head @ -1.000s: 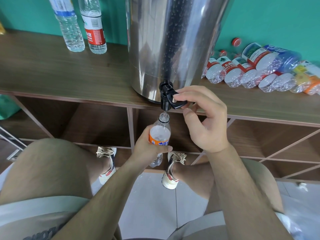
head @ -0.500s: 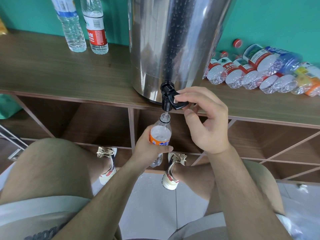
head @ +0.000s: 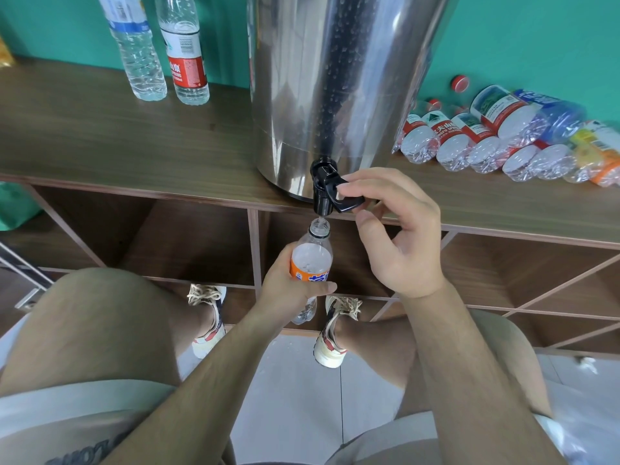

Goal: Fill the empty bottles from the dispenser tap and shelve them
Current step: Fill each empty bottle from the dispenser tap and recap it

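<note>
While left hand [head: 288, 290] grips orange-label bottle [head: 310, 260] under tap [head: 323, 196], right hand [head: 399, 229] pinches lever [head: 349, 204]; filling step, next release lever.

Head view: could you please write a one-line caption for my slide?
Left hand holds an orange-labelled bottle under the dispenser tap while the right hand pinches its lever.

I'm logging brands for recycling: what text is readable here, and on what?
"山泉": red label of the upright clear plastic bottle beside the steel dispenser.
"夫山" and "NGFU SPR": red label of a clear bottle lying on the wooden shelf top, rest turned away.
Blue characters on the orange-labelled bottle gripped by the left hand: partly covered, unreadable.
Blue-labelled upright bottle, other lying bottles, shirt print: too small, blurred or cut off.
</note>
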### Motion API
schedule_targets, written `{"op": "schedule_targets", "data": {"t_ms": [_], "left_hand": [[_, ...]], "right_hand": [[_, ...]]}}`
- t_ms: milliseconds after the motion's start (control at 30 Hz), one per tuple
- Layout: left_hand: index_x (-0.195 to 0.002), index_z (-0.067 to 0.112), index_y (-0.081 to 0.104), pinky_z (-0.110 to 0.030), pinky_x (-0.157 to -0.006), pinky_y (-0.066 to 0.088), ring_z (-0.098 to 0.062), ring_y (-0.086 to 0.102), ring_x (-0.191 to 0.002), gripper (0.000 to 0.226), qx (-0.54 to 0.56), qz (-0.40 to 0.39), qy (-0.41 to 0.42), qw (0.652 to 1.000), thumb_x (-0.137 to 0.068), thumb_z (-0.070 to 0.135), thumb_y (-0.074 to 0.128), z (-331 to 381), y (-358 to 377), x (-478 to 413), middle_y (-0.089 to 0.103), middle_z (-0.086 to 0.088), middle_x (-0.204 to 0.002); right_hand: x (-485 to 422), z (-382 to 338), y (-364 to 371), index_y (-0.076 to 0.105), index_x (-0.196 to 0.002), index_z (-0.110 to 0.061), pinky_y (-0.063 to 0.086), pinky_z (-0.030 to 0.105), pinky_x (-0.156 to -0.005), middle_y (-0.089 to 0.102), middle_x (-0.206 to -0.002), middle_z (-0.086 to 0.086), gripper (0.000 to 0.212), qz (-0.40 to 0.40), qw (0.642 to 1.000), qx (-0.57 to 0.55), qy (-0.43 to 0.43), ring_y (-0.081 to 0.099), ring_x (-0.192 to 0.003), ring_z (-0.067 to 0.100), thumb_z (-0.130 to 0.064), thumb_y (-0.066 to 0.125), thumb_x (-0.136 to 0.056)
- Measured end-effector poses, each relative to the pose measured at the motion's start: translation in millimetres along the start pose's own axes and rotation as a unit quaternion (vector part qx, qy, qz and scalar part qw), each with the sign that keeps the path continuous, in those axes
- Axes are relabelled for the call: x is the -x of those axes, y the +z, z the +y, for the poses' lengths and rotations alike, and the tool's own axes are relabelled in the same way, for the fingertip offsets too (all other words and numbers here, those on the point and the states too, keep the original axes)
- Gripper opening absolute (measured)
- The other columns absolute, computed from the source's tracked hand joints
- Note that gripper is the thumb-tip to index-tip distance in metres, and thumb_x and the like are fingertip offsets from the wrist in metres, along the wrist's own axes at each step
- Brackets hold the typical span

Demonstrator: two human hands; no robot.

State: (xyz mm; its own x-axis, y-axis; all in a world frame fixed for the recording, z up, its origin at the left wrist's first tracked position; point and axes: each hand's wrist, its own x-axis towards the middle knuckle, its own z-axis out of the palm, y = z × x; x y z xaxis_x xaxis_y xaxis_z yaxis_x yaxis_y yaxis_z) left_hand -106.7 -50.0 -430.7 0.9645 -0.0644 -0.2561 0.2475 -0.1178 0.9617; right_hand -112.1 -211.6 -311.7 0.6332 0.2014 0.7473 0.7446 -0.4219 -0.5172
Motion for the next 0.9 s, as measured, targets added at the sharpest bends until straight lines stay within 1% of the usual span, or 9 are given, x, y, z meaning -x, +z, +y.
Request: {"op": "schedule_targets", "data": {"t_ms": [100, 267, 400, 533, 667, 700, 767, 833, 900], "left_hand": [[-0.13, 0.041, 0.048, -0.036, -0.099, 0.055, -0.015, 0.061, -0.114, 0.081, -0.002, 0.0, 0.002, 1.0, -0.07, 0.014, 0.096, -0.6, -0.6, 0.0, 0.063, 0.014, -0.12], [-0.131, 0.041, 0.047, -0.038, -0.101, 0.054, -0.016, 0.061, -0.116, 0.083, -0.011, 0.001, 0.006, 1.0, -0.069, 0.016, 0.096, -1.3, 0.0, -1.6, 0.062, 0.014, -0.122], [-0.129, 0.042, 0.049, -0.031, -0.093, 0.054, -0.012, 0.062, -0.113, 0.082, -0.003, -0.003, 0.009, 1.0, -0.068, 0.016, 0.097, -2.1, -0.5, -1.2, 0.063, 0.017, -0.119], [-0.134, 0.039, 0.049, -0.039, -0.101, 0.055, -0.016, 0.061, -0.117, 0.084, -0.004, -0.005, 0.01, 1.0, -0.069, 0.017, 0.096, -1.8, -0.6, -1.2, 0.063, 0.014, -0.123], [-0.129, 0.043, 0.047, -0.026, -0.09, 0.054, -0.011, 0.061, -0.11, 0.082, -0.002, -0.002, 0.015, 1.0, -0.069, 0.016, 0.096, -1.9, -0.7, -1.5, 0.061, 0.019, -0.118], [-0.129, 0.043, 0.048, -0.026, -0.09, 0.054, -0.01, 0.061, -0.11, 0.082, 0.001, -0.001, 0.015, 1.0, -0.069, 0.016, 0.096, -2.4, -1.2, -1.5, 0.062, 0.019, -0.117], [-0.13, 0.042, 0.049, -0.031, -0.094, 0.055, -0.012, 0.062, -0.112, 0.082, 0.003, -0.003, 0.016, 1.0, -0.068, 0.017, 0.097, -3.7, -1.7, -1.8, 0.063, 0.017, -0.119], [-0.131, 0.042, 0.049, -0.033, -0.097, 0.055, -0.011, 0.062, -0.113, 0.082, -0.002, -0.003, 0.018, 1.0, -0.068, 0.018, 0.097, -3.8, -1.7, -2.1, 0.063, 0.017, -0.12], [-0.13, 0.042, 0.048, -0.032, -0.096, 0.054, -0.011, 0.061, -0.112, 0.082, -0.004, -0.002, 0.019, 1.0, -0.069, 0.018, 0.097, -3.2, -1.4, -2.3, 0.062, 0.018, -0.12]], "right_hand": [[0.0, -0.3, -0.5, 0.075, -0.108, 0.002, 0.052, 0.046, -0.069, 0.07, -0.115, 0.016, 0.037, -0.001, 1.0, -0.003, 0.003, 0.066, -0.099, 0.024, 0.016, 0.053, -0.082], [-0.6, -1.2, -1.0, 0.075, -0.109, 0.002, 0.053, 0.045, -0.069, 0.07, -0.116, 0.017, 0.036, -0.003, 1.0, 0.001, 0.003, 0.066, -0.1, 0.022, 0.016, 0.054, -0.082], [-0.5, -2.4, -0.1, 0.075, -0.108, 0.002, 0.052, 0.045, -0.07, 0.07, -0.115, 0.017, 0.037, -0.001, 1.0, 0.004, 0.008, 0.066, -0.099, 0.023, 0.016, 0.053, -0.082], [-0.7, -2.4, -1.7, 0.075, -0.109, 0.003, 0.053, 0.043, -0.077, 0.07, -0.115, 0.019, 0.031, -0.003, 1.0, 0.01, 0.006, 0.066, -0.106, 0.02, 0.013, 0.056, -0.087], [-0.4, -2.5, -1.3, 0.075, -0.109, 0.004, 0.054, 0.041, -0.076, 0.07, -0.119, 0.019, 0.022, -0.002, 1.0, 0.015, 0.008, 0.067, -0.111, 0.021, 0.002, 0.057, -0.096], [-0.6, -2.8, -1.1, 0.075, -0.109, 0.005, 0.055, 0.038, -0.078, 0.07, -0.122, 0.019, 0.022, -0.002, 1.0, 0.016, 0.007, 0.067, -0.114, 0.022, 0.0, 0.058, -0.097], [-0.5, -2.9, -0.4, 0.074, -0.111, 0.006, 0.054, 0.032, -0.088, 0.068, -0.129, 0.018, 0.021, -0.005, 1.0, 0.018, 0.003, 0.066, -0.121, 0.023, 0.0, 0.058, -0.099], [0.1, -2.8, 0.0, 0.074, -0.115, 0.005, 0.052, 0.032, -0.095, 0.067, -0.134, 0.017, 0.023, -0.014, 1.0, 0.02, 0.002, 0.066, -0.125, 0.024, -0.003, 0.058, -0.101], [1.3, -2.6, 0.2, 0.073, -0.119, 0.004, 0.053, 0.034, -0.096, 0.067, -0.137, 0.015, 0.024, -0.023, 1.0, 0.021, 0.006, 0.065, -0.128, 0.024, -0.004, 0.057, -0.102]]}}
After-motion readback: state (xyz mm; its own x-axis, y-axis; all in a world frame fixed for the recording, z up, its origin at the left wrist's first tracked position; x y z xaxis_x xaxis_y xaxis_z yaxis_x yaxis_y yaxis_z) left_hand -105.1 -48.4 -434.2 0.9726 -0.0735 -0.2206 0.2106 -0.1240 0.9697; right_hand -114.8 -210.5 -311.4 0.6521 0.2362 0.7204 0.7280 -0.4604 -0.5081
